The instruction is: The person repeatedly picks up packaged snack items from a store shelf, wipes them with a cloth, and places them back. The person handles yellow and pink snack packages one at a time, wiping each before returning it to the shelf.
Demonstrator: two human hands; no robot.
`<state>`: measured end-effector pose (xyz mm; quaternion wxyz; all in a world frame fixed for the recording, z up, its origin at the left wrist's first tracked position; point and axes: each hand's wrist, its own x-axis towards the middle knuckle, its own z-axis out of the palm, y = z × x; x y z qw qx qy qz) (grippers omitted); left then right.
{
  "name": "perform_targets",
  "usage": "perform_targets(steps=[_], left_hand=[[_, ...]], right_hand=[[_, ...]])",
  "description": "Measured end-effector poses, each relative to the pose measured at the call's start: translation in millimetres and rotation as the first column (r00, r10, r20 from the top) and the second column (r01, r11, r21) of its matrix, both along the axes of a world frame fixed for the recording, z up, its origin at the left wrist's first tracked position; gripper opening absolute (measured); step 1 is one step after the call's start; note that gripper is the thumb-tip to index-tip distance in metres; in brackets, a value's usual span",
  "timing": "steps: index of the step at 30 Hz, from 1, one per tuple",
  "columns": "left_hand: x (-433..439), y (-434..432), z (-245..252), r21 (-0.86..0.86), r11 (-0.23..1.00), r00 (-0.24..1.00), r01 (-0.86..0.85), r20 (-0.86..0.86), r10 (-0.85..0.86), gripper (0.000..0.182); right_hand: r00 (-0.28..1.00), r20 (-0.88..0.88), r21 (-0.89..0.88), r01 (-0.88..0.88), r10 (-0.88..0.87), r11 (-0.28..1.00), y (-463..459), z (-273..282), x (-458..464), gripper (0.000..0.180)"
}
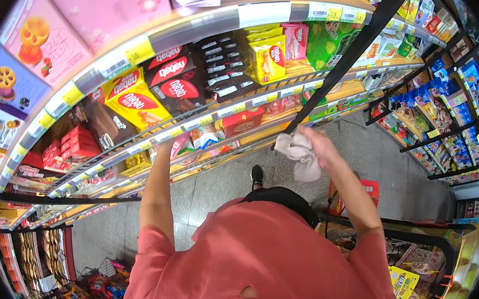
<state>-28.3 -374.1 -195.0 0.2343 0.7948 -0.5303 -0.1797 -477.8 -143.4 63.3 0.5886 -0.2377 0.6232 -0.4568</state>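
Note:
My right hand (321,145) grips a crumpled pale pinkish-grey cloth (297,154), held out over the aisle beside a black shelf post (343,58). The cloth hangs in folds below my fingers. On the other side, my left forearm (159,185) reaches up to the shelving, and the hand itself is hidden past the price-tag strip (181,130) of a shelf. Just above that spot lie yellow Nabati wafer packs (134,101) and dark Nabati packs (176,84). Bagged snacks (206,137) show on the level beneath, right of my wrist.
Pink snack boxes (106,2) fill the upper shelf. Red small boxes (77,144) sit further left. A red box-like object (367,188) is on the tiled floor (201,184) by my right arm. Shelving (437,112) stands across the aisle; a snack rack (416,270) is close at right.

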Motion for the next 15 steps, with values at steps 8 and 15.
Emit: perform_targets(steps=[8, 15], left_hand=[[8, 56, 11, -0.099, 0.992, 0.949, 0.081, 0.313, -0.047, 0.052], [-45, 229, 69, -0.466, 0.883, 0.976, 0.062, -0.157, -0.152, 0.045]], right_hand=[[0.051, -0.988, -0.151, -0.458, -0.144, 0.876, -167, 86, -30, 0.037], [-0.332, -0.942, 0.179, -0.383, 0.045, 0.906, -262, 68, -38, 0.042]])
